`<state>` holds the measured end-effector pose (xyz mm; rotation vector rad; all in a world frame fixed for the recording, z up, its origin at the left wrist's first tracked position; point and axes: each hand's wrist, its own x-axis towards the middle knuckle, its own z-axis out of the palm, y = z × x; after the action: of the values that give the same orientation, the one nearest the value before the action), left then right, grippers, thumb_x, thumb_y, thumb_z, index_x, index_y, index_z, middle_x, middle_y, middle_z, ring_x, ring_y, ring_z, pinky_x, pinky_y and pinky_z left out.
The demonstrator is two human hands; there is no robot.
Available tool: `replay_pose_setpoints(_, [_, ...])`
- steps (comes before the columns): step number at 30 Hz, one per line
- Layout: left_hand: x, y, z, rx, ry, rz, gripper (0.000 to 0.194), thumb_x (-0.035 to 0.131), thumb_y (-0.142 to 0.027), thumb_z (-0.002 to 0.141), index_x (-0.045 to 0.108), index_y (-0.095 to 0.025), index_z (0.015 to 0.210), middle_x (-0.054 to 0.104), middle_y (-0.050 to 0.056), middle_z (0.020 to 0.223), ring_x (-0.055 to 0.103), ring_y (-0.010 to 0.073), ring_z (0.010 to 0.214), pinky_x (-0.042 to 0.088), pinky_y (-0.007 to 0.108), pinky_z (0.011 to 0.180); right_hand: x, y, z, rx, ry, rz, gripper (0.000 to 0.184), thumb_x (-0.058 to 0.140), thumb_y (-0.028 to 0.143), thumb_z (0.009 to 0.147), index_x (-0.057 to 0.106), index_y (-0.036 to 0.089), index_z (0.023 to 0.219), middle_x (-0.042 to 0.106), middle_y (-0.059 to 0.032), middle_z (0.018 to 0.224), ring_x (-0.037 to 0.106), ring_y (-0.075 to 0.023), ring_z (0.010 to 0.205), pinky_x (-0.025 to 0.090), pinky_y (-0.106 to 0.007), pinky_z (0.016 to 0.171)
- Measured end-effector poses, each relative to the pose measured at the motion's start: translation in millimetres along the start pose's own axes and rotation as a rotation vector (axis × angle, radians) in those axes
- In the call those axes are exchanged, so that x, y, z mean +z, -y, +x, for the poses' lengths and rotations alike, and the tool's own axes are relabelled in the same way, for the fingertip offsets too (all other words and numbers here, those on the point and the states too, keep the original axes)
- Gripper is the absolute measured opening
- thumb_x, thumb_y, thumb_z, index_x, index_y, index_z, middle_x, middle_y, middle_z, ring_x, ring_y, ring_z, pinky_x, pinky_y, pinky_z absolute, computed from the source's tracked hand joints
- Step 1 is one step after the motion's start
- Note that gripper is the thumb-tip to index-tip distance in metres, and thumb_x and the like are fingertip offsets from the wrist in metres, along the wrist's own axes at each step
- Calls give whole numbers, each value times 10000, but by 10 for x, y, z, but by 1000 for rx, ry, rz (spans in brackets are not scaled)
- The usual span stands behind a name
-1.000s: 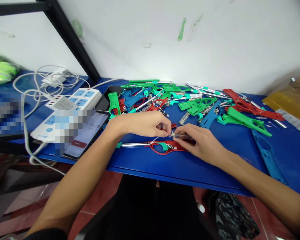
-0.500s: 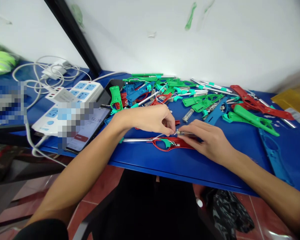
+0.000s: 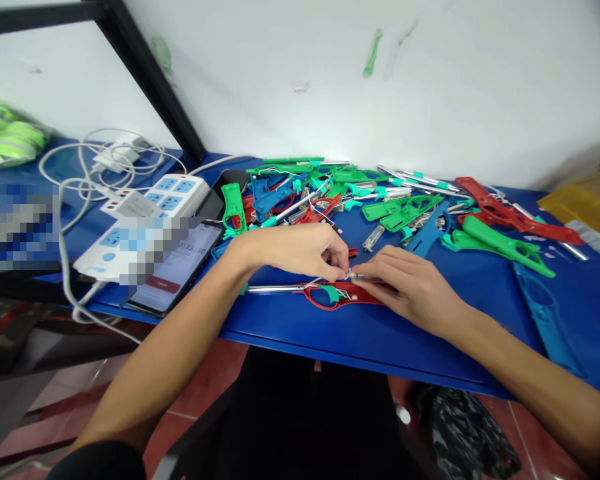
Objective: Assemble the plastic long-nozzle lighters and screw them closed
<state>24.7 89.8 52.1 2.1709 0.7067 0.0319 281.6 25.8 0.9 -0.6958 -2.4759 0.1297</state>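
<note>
My right hand (image 3: 413,283) grips a clear lighter fuel tank (image 3: 356,275), its metal-valved end pointing left. At that end the fingertips of my left hand (image 3: 307,250) are pinched together on what looks like a thin white tube; the fingers cover most of it. Just below both hands lies a red lighter half-shell (image 3: 363,294) on the blue table. A teal trigger (image 3: 333,293) sits in its loop, and a metal barrel (image 3: 275,289) stretches out to the left. My right hand hides the shell's right end.
A pile of green, blue and red lighter parts (image 3: 405,210) spreads behind my hands. A phone (image 3: 173,273) and a white power strip (image 3: 97,257) with cables lie left. One blue shell (image 3: 545,313) is near my right forearm; a yellow-taped box (image 3: 577,200) stands far right.
Both hands stay together at the tank's valve end, with my left fingertips now slightly lower and closer against it. The whole view has shifted a little.
</note>
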Motion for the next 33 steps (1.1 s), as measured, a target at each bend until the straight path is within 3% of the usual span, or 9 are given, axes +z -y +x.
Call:
replay_pose_setpoints(7, [-52,-20,-64,-64,48,-20,202,707,-323,946,830,-164,961,706,-10,711,540,106,587,396,267,625,-23,14,-5,39,-12,-19,118,631,266,1117,728,224,1169,780,-55,923,699,-213,873,525,-341,767])
replay_pose_setpoints(15, [-44,-23,-50,49,43,-57,164,693,-268,939,817,-163,917,686,-16,688,542,105,588,391,259,627,-26,24,1,39,16,42,127,626,299,1124,729,229,1150,768,-50,906,683,-205,845,485,-341,763])
replay_pose_setpoints(24, [-18,9,-45,106,49,-45,142,697,-247,931,819,-177,913,739,9,817,588,124,702,420,255,667,7,77,3,31,19,70,106,629,288,1125,714,226,1110,754,-42,905,663,-199,851,472,-336,755])
replay_pose_setpoints(29, [-14,6,-34,53,65,7,167,685,-277,982,817,-175,983,765,11,858,619,124,717,433,250,661,-12,80,11,39,52,49,102,609,275,1132,684,207,1129,755,-54,939,657,-212,876,506,-351,779])
replay_pose_setpoints(33, [17,-120,-145,5,-8,109,191,695,-331,1031,801,-189,1102,801,42,1061,703,167,917,498,269,801,-46,114,16,58,113,32,123,594,289,1134,678,200,1128,763,-75,999,674,-236,939,544,-389,846])
